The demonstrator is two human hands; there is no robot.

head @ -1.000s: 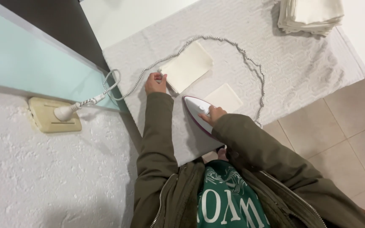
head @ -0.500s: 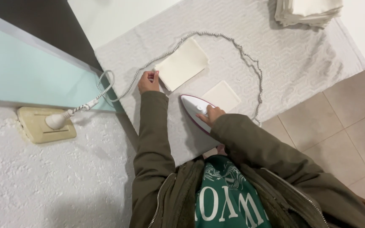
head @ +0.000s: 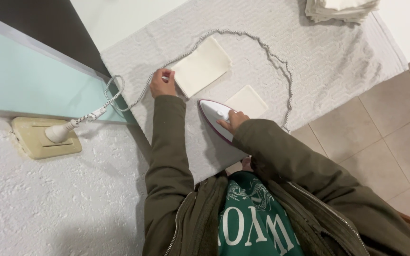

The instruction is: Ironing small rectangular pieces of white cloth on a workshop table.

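My right hand (head: 233, 120) grips the handle of a white and purple iron (head: 213, 115) that rests on the padded grey ironing surface (head: 309, 61). My left hand (head: 162, 83) pinches the near corner of a cream folded cloth (head: 201, 66) lying flat on that surface. A smaller cream folded cloth (head: 246, 101) lies just right of the iron. The iron's braided cord (head: 281, 71) loops around both cloths and runs left to a plug (head: 60, 132).
A stack of folded cream cloths (head: 340, 9) sits at the far right corner of the surface. The plug sits in a beige wall socket (head: 46, 137) on a white textured wall. Beige floor tiles (head: 395, 128) lie to the right.
The view has shifted slightly. Both hands stay in place, the left on the larger cloth's corner and the right on the iron.
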